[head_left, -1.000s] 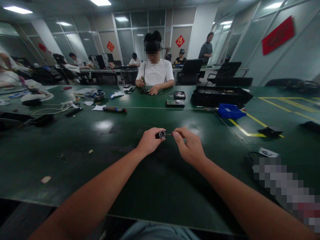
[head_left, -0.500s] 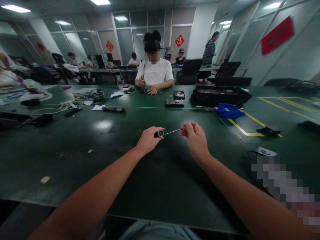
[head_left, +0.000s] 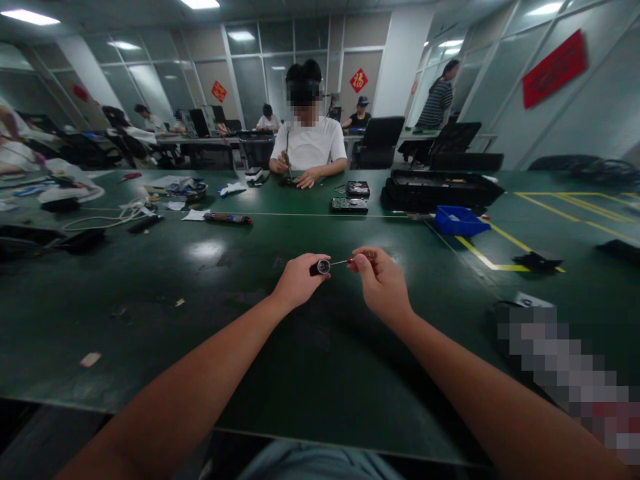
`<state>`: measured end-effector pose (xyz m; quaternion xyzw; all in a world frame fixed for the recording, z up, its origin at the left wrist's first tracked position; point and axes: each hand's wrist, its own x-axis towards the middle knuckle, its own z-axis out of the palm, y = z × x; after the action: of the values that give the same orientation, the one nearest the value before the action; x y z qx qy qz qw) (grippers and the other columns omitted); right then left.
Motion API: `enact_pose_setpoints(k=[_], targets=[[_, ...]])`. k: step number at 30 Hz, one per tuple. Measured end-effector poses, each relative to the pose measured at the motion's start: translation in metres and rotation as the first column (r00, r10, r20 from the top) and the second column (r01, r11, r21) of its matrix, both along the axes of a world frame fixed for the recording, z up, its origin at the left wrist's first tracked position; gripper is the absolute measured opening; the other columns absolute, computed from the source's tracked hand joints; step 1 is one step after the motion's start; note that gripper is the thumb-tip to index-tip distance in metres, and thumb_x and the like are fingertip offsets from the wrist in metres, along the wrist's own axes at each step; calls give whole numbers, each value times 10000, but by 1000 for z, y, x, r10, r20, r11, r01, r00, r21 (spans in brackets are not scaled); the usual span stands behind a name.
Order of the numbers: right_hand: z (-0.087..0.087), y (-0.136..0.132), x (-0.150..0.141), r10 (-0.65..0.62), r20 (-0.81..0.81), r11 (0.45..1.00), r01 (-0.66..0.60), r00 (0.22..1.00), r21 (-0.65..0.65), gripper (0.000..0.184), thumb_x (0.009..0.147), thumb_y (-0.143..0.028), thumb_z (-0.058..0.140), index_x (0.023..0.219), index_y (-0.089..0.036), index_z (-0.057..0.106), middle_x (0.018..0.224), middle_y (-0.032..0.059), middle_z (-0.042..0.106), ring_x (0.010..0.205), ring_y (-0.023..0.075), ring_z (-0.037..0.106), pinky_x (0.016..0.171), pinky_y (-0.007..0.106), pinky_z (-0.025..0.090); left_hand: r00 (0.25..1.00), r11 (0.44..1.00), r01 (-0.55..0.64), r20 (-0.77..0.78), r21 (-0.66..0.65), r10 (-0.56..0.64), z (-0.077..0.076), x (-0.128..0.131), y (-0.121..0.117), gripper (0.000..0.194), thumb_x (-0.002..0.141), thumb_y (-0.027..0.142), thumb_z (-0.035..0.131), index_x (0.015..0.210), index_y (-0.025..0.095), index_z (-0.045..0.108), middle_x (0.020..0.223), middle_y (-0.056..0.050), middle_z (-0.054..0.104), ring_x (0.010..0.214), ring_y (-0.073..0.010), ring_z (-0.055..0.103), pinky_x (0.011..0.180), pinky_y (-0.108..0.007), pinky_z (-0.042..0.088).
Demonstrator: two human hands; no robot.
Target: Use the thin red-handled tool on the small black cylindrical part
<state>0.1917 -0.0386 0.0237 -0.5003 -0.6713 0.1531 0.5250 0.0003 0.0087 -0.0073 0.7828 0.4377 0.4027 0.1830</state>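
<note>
Above the middle of the green table, my left hand (head_left: 299,279) is closed around a small black cylinder (head_left: 321,267) with a silvery ring at its open end. That end faces me and to the right. My right hand (head_left: 381,277) is closed on the handle of a screwdriver (head_left: 342,262), whose thin metal shaft points left. The shaft's tip is at the cylinder's ring; whether it is inside cannot be made out. Most of the handle is hidden by my right fingers.
Across the green table (head_left: 280,373) a person in white (head_left: 310,147) works with a tool. Circuit-board devices (head_left: 349,205), a long black case (head_left: 443,192) and a blue bin (head_left: 460,221) stand beyond my hands. A dark pen-shaped tool (head_left: 229,218) and a white cable (head_left: 117,217) lie left.
My right hand has moved a little left toward the cylinder, and less of the screwdriver's shaft shows between my hands. My left hand has hardly moved. A person walking in the back has shifted right.
</note>
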Motion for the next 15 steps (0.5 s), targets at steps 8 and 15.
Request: enact_pose_setpoints(k=[8,15], targets=[[7,-8,-3,-32,251,994,3,967,112,175,949,-337,536,1009,-203,631,849,55,725,744,201,684,703,331,489,1000,1000,6,15,-1,-6,0,-1,-1,403,776,159,779,1168,222,707,1126,-49,733,1045,-209,672,963,-366,512],[3,-8,-6,59,81,997,-62,995,42,187,973,-358,500,1014,-217,617,886,59,708,815,208,675,756,362,508,1000,1000,7,4,12,-7,-1,0,-1,408,771,147,780,1165,222,708,1133,-47,733,1049,-208,674,966,-364,517]])
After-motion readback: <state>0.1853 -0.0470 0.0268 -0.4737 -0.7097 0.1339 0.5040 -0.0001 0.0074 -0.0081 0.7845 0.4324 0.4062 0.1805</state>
